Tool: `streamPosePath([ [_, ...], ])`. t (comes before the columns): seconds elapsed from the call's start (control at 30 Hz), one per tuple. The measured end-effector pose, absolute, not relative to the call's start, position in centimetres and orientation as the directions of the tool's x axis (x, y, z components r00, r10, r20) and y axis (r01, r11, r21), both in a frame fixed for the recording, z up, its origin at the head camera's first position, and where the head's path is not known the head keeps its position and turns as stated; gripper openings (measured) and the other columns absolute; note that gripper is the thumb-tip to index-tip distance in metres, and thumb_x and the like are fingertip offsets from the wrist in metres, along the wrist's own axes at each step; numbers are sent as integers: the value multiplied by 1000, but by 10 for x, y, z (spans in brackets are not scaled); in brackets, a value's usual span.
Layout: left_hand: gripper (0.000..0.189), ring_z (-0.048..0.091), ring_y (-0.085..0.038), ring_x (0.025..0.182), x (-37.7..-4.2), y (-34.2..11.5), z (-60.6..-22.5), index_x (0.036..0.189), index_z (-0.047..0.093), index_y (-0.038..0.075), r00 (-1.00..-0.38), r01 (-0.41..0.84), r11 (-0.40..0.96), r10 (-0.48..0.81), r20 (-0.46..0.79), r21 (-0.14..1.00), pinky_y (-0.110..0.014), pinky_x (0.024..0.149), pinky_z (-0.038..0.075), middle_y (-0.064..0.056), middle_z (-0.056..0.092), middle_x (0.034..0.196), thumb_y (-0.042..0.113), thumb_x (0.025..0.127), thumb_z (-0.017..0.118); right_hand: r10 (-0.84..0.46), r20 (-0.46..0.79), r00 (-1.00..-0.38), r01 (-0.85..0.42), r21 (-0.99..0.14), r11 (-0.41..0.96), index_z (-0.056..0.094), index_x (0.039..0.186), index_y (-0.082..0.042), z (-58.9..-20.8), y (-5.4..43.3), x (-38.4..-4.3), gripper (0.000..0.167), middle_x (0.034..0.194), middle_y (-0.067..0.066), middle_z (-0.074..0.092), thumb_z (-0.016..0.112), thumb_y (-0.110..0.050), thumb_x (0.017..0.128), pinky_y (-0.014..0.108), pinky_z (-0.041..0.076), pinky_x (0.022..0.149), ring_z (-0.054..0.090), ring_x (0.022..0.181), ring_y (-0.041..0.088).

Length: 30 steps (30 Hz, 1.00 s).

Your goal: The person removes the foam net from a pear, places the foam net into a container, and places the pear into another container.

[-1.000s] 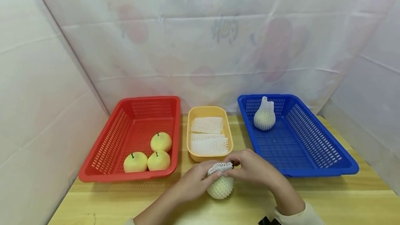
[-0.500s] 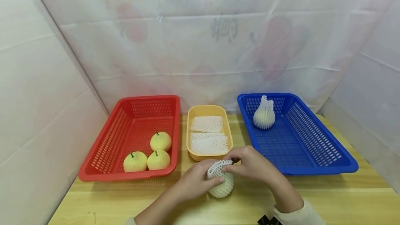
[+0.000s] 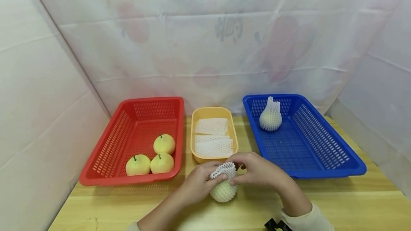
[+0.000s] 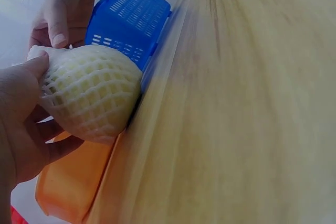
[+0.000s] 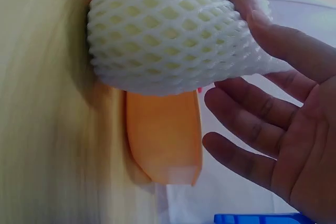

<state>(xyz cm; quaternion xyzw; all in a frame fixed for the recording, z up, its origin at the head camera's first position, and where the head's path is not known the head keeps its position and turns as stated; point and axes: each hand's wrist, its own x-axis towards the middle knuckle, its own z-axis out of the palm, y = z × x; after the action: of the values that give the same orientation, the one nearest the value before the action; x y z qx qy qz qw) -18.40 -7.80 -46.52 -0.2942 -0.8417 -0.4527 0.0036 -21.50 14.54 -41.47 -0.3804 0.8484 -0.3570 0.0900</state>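
Note:
A yellow pear in a white foam net (image 3: 224, 190) stands on the table in front of me, the net's open end upward. My left hand (image 3: 198, 184) grips it from the left, thumb across the net near the top and fingers behind, as the left wrist view shows on the netted pear (image 4: 94, 95). From the right, my right hand (image 3: 258, 171) pinches the net's upper edge. In the right wrist view this hand's (image 5: 299, 108) thumb lies on the foam, while its lower fingers are spread apart. The pear's stem is hidden.
A red basket (image 3: 106, 179) at left holds 3 bare pears (image 3: 162, 163). Behind my hands, a yellow tray (image 3: 214, 109) holds flat foam nets (image 3: 213, 146). At right, a blue basket (image 3: 308, 152) holds another netted pear (image 3: 270, 118). Cloth walls (image 3: 205, 45) surround the wooden table (image 3: 106, 209).
My right thumb has moved from the net's upper rim down to its side. The net's top now stands higher above my left thumb. The baskets' contents are unchanged.

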Motion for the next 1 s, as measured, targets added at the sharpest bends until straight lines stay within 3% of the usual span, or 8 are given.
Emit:
streamPosePath([
  [0.13, 33, 64, -11, 111, -184, -79, -466, 111, 74, 18, -836, 490, 408, 471, 282, 771, -29, 97, 52, 2, 69, 121, 42, 97, 57, -720, 153, -677, -623, -641, 449, 70, 105, -25, -416, 142, -215, 27, 98, -17, 68, 82, -28, 81, 30, 56, 81, 62, 89, 2],
  [0.43, 30, 66, -8, 107, -183, -79, -463, 114, 73, 21, -831, 511, 367, 442, 338, 777, -26, 92, 54, 7, 71, 115, 41, 97, 57, -667, 310, -678, -692, -574, 438, 71, 88, -26, -415, 138, -211, 11, 81, -17, 63, 81, -25, 82, 22, 51, 62, 55, 71, 1],
  [0.6, 31, 64, -4, 105, -184, -80, -463, 118, 69, 25, -827, 502, 372, 472, 307, 781, -25, 90, 54, 10, 70, 115, 43, 94, 63, -659, 312, -684, -688, -576, 442, 72, 86, -24, -415, 139, -211, 11, 80, -17, 64, 81, -19, 81, 23, 52, 61, 55, 70, -2],
  [0.83, 61, 63, -1, 101, -184, -81, -464, 133, 58, 30, -839, 412, 372, 512, 186, 832, -20, 88, 53, 12, 66, 120, 42, 78, 82, -636, 296, -713, -659, -593, 463, 72, 85, -23, -414, 140, -211, 9, 76, -17, 63, 80, -24, 82, 20, 49, 57, 52, 65, -1],
  [1.0, 53, 63, 0, 103, -184, -80, -464, 128, 63, 29, -851, 413, 395, 489, 193, 820, -20, 88, 53, 13, 68, 119, 40, 80, 80, -631, 259, -731, -621, -636, 458, 72, 86, -23, -414, 140, -212, 8, 76, -15, 66, 78, -26, 84, 21, 51, 56, 54, 64, -1],
])
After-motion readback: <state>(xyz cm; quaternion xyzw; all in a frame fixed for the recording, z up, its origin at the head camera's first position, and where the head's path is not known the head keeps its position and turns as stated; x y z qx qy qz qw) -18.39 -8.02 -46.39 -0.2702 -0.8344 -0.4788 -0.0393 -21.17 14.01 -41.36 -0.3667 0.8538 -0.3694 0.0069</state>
